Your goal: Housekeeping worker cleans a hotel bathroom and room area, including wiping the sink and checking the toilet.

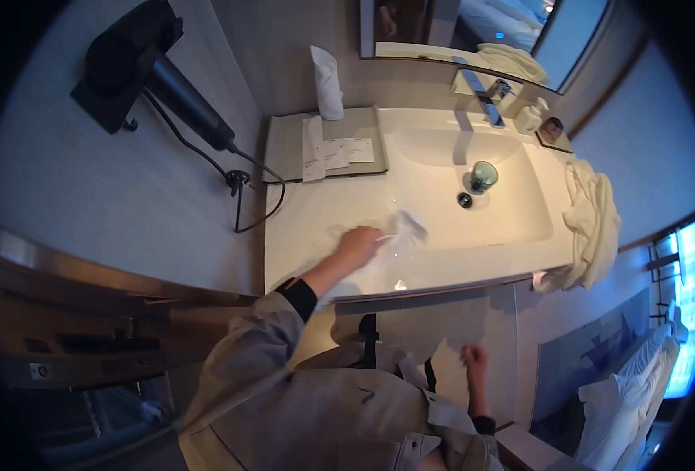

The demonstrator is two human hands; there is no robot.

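My left hand (pixel 360 246) grips the handle of a small white brush (pixel 411 228), blurred and not clear in kind, over the wet countertop (pixel 318 224) by the basin's left edge. Drops of water shine around it. My right hand (pixel 474 355) hangs low beside my body, away from the counter, its fingers curled; nothing is seen in it. In the white basin (pixel 524 200) a greenish glass tumbler (pixel 484 175) rests close to the drain (pixel 464 201).
A tray (pixel 377 141) holds paper packets (pixel 313 147) and a rolled white towel (pixel 327 88). Right of the faucet (pixel 481 97) are a pump bottle (pixel 531 116) and a small glass (pixel 552 130). A crumpled towel (pixel 591 224) drapes over the right edge. A hair dryer (pixel 188 103) hangs left.
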